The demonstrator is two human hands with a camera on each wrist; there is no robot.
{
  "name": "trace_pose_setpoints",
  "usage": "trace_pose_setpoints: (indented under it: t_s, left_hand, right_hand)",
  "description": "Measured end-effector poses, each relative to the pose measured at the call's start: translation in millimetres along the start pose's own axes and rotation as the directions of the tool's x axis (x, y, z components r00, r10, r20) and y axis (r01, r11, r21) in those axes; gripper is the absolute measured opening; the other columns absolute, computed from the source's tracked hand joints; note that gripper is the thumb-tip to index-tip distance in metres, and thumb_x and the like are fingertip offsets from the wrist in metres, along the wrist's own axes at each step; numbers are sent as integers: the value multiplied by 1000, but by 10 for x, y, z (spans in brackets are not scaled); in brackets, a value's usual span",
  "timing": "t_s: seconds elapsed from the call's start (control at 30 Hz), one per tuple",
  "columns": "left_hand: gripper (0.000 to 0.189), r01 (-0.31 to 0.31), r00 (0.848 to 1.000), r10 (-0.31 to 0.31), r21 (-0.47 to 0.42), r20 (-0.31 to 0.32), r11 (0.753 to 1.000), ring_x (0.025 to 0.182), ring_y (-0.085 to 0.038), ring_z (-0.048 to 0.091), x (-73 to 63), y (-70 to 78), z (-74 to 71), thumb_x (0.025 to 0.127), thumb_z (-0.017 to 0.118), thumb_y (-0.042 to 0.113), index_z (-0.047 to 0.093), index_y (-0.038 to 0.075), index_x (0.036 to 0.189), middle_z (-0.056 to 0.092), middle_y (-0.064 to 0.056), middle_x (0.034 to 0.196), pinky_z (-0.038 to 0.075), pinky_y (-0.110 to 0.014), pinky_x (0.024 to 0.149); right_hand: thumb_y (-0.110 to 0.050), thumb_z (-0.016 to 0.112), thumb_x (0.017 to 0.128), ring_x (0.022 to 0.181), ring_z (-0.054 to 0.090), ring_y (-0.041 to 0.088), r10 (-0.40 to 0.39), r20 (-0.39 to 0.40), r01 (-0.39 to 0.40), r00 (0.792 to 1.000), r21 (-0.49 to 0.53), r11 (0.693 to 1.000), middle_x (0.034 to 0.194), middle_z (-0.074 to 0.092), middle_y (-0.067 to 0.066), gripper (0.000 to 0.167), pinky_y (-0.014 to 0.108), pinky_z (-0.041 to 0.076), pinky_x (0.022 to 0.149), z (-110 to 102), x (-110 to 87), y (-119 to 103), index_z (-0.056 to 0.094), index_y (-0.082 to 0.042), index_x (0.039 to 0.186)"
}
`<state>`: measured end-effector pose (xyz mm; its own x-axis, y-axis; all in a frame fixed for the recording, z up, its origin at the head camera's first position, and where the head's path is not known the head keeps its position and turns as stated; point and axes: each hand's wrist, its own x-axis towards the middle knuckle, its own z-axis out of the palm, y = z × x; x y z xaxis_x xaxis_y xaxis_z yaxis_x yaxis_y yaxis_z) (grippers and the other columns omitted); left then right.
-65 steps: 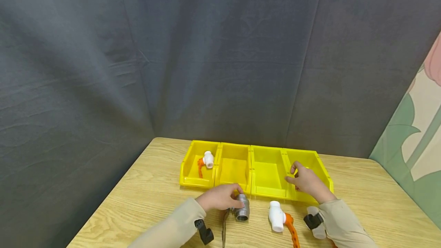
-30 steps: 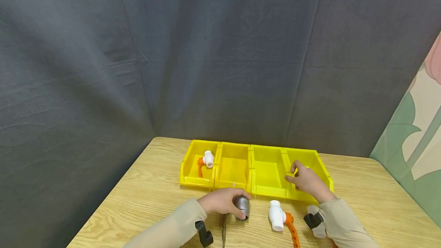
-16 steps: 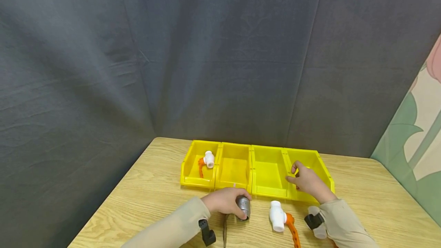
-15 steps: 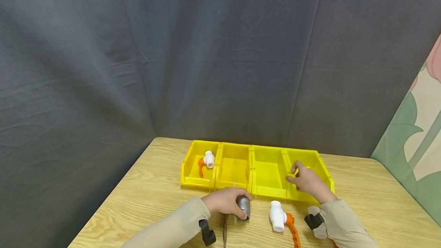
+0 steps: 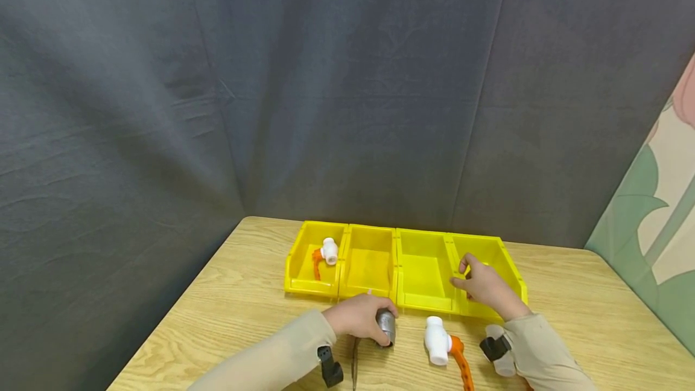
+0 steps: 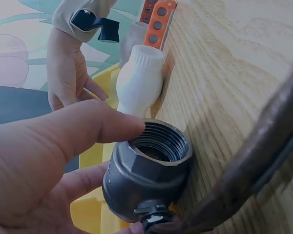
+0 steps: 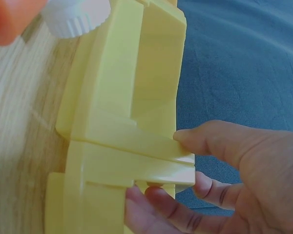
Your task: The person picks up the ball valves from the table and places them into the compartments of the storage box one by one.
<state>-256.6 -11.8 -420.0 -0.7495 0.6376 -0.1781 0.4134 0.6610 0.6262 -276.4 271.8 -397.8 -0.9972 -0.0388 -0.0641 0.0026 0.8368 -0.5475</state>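
Note:
My left hand (image 5: 361, 317) holds a grey metal ball valve (image 5: 387, 324) at the table, in front of the second and third bins. In the left wrist view the thumb lies on the rim of its threaded opening, and the fingers reach round the far side of the valve body (image 6: 132, 183). A dark lever handle (image 6: 249, 165) runs off toward the table's near side. Up at the right, my right hand (image 5: 484, 286) pinches the wall between the two rightmost yellow bins. The right wrist view has the thumb on one side of that yellow wall (image 7: 151, 153), fingers on the other.
Four joined yellow bins (image 5: 426, 302) stand along the table's back. A white valve with an orange handle (image 5: 329, 251) lies in the leftmost bin. Another white valve (image 5: 437, 341) with an orange handle lies between my hands; a further white valve (image 5: 505, 367) is partly hidden by the right wrist.
My left hand has gone from fingertips at the metal valve's top to a grip round its body, and the valve has shifted slightly right. The right hand stays in place.

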Motion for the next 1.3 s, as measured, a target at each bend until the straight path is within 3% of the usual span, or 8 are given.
trace_pose_setpoints:
  t_s: [0.33, 0.7, 0.9, 1.13, 1.3]
  left_hand:
    - [41, 14, 999, -15, 18, 49, 1000, 75, -9, 53, 16, 30, -15, 77, 80, 21, 63, 23, 114, 60, 7, 92, 45, -23, 65]
    - [39, 15, 999, -19, 63, 50, 998, 74, -7, 53, 29, 50, -4, 78, 79, 23, 63, 24, 114, 60, 8, 92, 45, -22, 65]
    - [39, 53, 996, -49, -65, 71, 996, 70, -12, 54, 17, 37, -16, 79, 79, 18, 64, 23, 114, 59, 4, 92, 45, -25, 58]
    - [32, 76, 993, -48, -260, 110, 963, 56, -16, 47, 15, -9, -37, 85, 74, 18, 65, 18, 116, 58, -1, 87, 41, -26, 47]
    - [25, 88, 992, -56, -312, 110, 946, 53, -16, 45, 12, -1, -34, 90, 69, 20, 66, 14, 115, 59, -4, 84, 40, -26, 47]
  right_hand:
    - [-20, 67, 91, 57, 48, 18, -12, -3, 12, 1000, -9, 1000, 69, 49, 7, 32, 29, 36, 55, 2, 10, 4, 40, -5, 100]
    - [-20, 67, 91, 57, 47, 18, -8, -8, 8, 1000, -7, 1000, 68, 49, 6, 31, 29, 36, 54, -3, -1, 2, 40, -5, 100]
    - [-21, 67, 91, 57, 47, 18, -15, -11, 15, 1000, -8, 1000, 68, 49, 6, 32, 29, 35, 55, -8, -16, -8, 40, -5, 100]
    - [-20, 67, 91, 57, 47, 18, -13, -12, 13, 1000, -2, 1000, 68, 49, 6, 31, 29, 35, 54, -3, -13, -5, 41, -5, 100]
    - [-20, 67, 91, 57, 47, 18, -1, -6, 1, 1000, 3, 1000, 68, 49, 6, 32, 29, 35, 55, 2, -7, 4, 40, -5, 100]
